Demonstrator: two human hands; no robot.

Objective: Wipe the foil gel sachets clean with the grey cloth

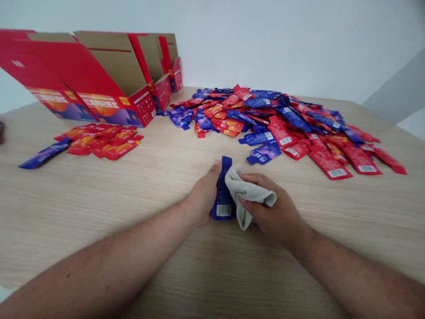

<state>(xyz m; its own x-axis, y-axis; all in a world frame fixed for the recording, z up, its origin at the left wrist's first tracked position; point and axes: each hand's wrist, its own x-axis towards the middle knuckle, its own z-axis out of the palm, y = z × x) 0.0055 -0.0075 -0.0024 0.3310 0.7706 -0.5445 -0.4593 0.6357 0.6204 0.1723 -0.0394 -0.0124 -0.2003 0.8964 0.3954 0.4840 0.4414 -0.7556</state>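
Note:
A blue sachet [223, 201] with a white barcode near its lower end is held above the table, its narrow tab pointing away from me. My left hand [204, 192] grips the sachet along its left edge, thumb on top; the other fingers are hidden behind. In my right hand [270, 206] is a bunched grey-white cloth [247, 192], pinched between thumb and fingers. The cloth lies against the right side of the sachet and covers part of it.
Several red printed cartons [109, 106] stand with raised flaps at the back left. Before them lie red sachets [102, 141] in a small group, with one blue sachet [46, 153] beside. A large heap of red and blue sachets [265, 115] spreads across the back of the wooden table [159, 266].

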